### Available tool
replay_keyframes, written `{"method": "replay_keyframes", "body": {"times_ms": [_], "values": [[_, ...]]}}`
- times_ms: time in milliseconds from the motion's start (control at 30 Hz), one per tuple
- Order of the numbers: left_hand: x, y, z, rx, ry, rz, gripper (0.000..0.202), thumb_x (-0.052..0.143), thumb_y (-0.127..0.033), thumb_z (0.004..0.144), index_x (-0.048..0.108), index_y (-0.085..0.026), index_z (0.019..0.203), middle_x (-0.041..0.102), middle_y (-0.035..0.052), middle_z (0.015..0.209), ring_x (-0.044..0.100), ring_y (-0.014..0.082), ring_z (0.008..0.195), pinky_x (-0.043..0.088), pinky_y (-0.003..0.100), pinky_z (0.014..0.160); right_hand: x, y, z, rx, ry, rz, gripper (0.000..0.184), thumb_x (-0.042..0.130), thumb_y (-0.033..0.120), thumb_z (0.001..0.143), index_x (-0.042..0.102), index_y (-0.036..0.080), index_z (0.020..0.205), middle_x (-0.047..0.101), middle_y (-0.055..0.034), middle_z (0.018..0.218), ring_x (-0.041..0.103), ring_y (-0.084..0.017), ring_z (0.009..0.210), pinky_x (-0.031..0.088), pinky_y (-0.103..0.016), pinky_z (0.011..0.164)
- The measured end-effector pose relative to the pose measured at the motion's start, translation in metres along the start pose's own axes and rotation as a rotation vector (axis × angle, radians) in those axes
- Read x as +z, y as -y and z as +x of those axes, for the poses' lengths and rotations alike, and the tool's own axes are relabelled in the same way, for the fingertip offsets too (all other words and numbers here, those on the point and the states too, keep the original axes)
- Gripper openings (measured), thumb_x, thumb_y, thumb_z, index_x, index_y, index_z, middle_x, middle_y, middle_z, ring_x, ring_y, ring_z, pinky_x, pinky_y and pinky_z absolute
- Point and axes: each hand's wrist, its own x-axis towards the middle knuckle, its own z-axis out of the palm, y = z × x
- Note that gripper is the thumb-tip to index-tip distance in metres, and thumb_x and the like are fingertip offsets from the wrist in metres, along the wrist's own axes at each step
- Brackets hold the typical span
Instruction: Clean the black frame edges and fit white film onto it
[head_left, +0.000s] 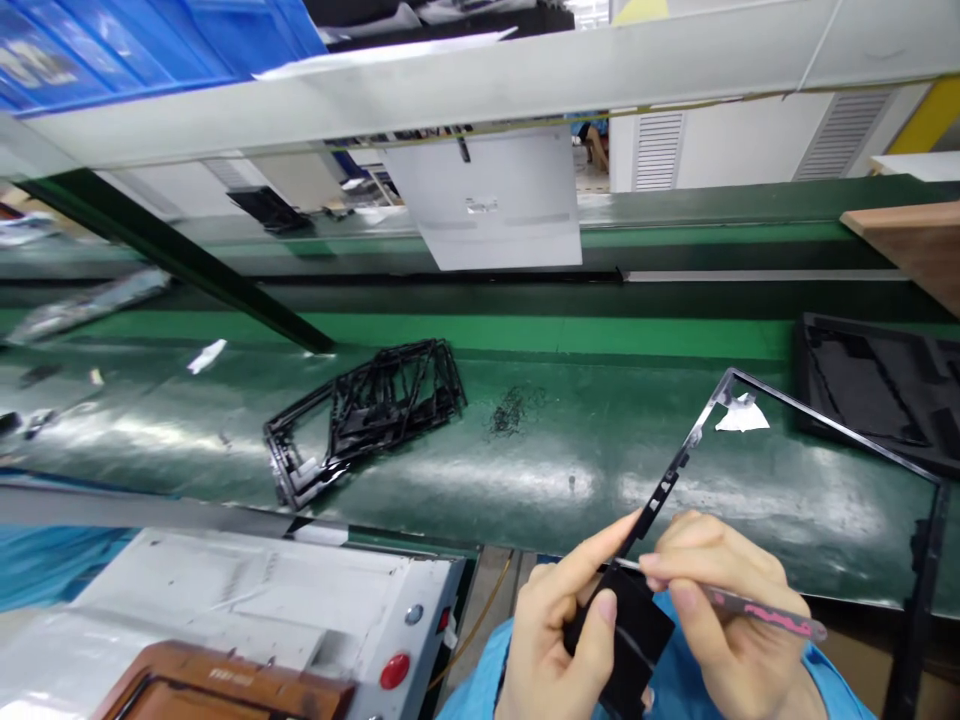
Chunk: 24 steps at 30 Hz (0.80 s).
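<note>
My left hand (559,625) is closed around the corner of a thin black plastic frame (825,415), pinching it together with a small black sheet (634,640) between thumb and fingers. The frame stretches up and to the right over the green belt, with a white scrap (741,415) stuck near its far corner. My right hand (720,600) is closed on tweezers (757,610) with pink lettering, their tip touching the frame near my left fingers.
A pile of several black frames (367,415) lies on the green conveyor belt (525,470). A black tray (877,385) sits at the right. A white machine (247,610) with a red button (395,670) stands at the lower left. A white panel (495,200) lies beyond.
</note>
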Motion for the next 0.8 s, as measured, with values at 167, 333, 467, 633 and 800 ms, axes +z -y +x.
{"method": "replay_keyframes", "body": {"times_ms": [167,333,467,633,800], "values": [[0.004,0.002,-0.003,-0.014,-0.026,-0.018,0.055,0.057,-0.051,0.108,0.071,-0.018,0.149,0.079,0.0141,0.109,0.076,0.0269,0.090,0.065,0.033,0.082,0.003,0.001,0.004,-0.026,-0.034,0.018,0.034,0.055,0.000,0.095,0.073,0.018,0.118,0.066,-0.0049,0.089,0.066,-0.015,0.089,0.057,-0.032,0.078],[0.005,0.001,-0.003,-0.038,-0.025,-0.033,0.054,0.056,-0.052,0.108,0.070,-0.021,0.150,0.079,0.0137,0.113,0.077,0.0272,0.091,0.065,0.032,0.076,-0.001,0.001,0.005,-0.025,0.007,0.032,0.035,0.056,0.000,0.093,0.073,0.017,0.117,0.066,-0.0061,0.091,0.065,-0.016,0.087,0.057,-0.033,0.075],[0.007,-0.004,-0.004,0.013,-0.050,0.035,0.052,0.056,-0.050,0.109,0.074,-0.020,0.146,0.079,0.0123,0.101,0.076,0.0253,0.087,0.064,0.031,0.078,-0.004,0.001,0.004,-0.022,-0.022,0.017,0.034,0.055,0.000,0.093,0.073,0.016,0.116,0.065,-0.0061,0.091,0.066,-0.016,0.087,0.057,-0.034,0.077],[0.014,-0.006,-0.009,0.069,-0.142,0.056,0.046,0.061,-0.044,0.108,0.075,-0.019,0.144,0.078,0.0114,0.103,0.064,0.0114,0.057,0.058,0.022,0.062,-0.004,0.001,0.002,-0.044,-0.019,0.039,0.038,0.054,0.000,0.092,0.073,0.017,0.120,0.065,-0.0059,0.092,0.065,-0.017,0.088,0.057,-0.037,0.080],[0.015,-0.007,-0.011,0.161,-0.210,0.099,0.039,0.070,-0.039,0.103,0.080,-0.021,0.136,0.076,0.0102,0.097,0.066,0.0142,0.067,0.057,0.023,0.066,-0.004,-0.004,-0.004,-0.174,0.019,-0.015,0.036,0.056,0.003,0.093,0.071,0.018,0.122,0.064,-0.0071,0.092,0.064,-0.023,0.093,0.055,-0.048,0.088]]}}
